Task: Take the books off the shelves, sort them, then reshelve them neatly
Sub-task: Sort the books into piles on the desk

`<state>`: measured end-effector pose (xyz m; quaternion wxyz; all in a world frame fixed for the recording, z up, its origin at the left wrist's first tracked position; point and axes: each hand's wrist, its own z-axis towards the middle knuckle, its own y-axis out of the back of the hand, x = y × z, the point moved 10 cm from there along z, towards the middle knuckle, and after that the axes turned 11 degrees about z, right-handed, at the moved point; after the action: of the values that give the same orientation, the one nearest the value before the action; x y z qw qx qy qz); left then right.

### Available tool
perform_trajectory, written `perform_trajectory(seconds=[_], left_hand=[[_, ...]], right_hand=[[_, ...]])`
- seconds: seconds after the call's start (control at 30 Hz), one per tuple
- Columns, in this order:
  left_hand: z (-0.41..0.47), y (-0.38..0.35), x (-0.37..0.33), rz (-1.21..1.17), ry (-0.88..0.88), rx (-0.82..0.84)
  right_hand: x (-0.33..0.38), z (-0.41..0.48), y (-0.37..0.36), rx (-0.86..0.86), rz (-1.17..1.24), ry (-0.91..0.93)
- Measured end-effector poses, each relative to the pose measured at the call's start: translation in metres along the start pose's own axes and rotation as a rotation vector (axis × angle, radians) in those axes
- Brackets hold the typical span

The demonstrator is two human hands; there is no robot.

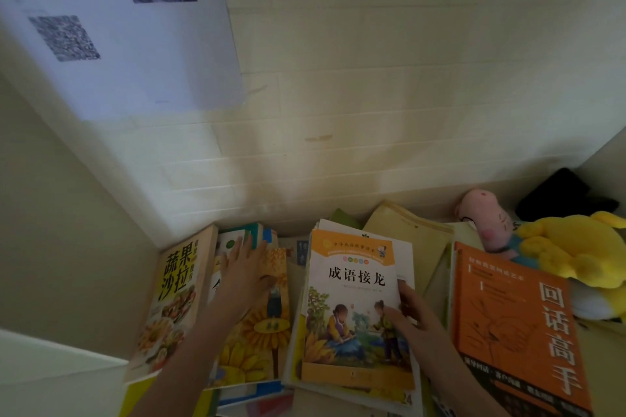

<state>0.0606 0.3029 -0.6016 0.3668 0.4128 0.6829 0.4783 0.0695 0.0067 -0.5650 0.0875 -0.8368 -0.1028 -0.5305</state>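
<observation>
R hand (pixel 416 318) pinches idiom book (pixel 352 308) at rt edge — L hand (pixel 242 276) flat, unclenched, on sunflower book (pixel 261 338).

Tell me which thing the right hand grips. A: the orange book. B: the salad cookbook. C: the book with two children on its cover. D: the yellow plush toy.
C: the right hand pinches the right edge of the book with two children on its cover, thumb on top.

The cream surface (pixel 604 332) carries flat stacks of books (pixel 355 315), a pink plush toy (pixel 487 223), a yellow plush toy (pixel 576 247) and a black bundle (pixel 562 195).
</observation>
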Motion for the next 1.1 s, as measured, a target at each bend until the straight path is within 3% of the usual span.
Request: perform_trajectory(seconds=[0.1, 0.4, 0.67, 0.8, 0.9, 1.03, 1.1], left_hand=[[0.022, -0.006, 0.011, 0.002, -0.021, 0.148], [0.023, 0.005, 0.008, -0.062, -0.081, 0.215], [-0.008, 0.146, 0.012, -0.396, -0.188, -0.047], [-0.04, 0.203, -0.01, -0.443, -0.357, -0.048], [-0.056, 0.237, -0.026, -0.505, -0.405, -0.046], [-0.07, 0.227, -0.1, -0.508, -0.594, 0.215], [-0.051, 0.203, -0.132, -0.446, -0.552, 0.159]], right_hand=[[-0.003, 0.0, -0.001, 0.028, 0.006, 0.0], [-0.004, -0.001, -0.003, 0.042, 0.105, 0.009], [0.001, -0.001, -0.004, 0.036, 0.062, 0.021], [0.03, -0.008, 0.001, -0.041, -0.138, 0.222], [0.063, -0.019, -0.027, 0.156, -0.081, 0.336], [0.075, -0.03, -0.058, 0.431, 0.185, 0.224], [0.084, -0.039, -0.062, 0.468, 0.186, 0.25]])
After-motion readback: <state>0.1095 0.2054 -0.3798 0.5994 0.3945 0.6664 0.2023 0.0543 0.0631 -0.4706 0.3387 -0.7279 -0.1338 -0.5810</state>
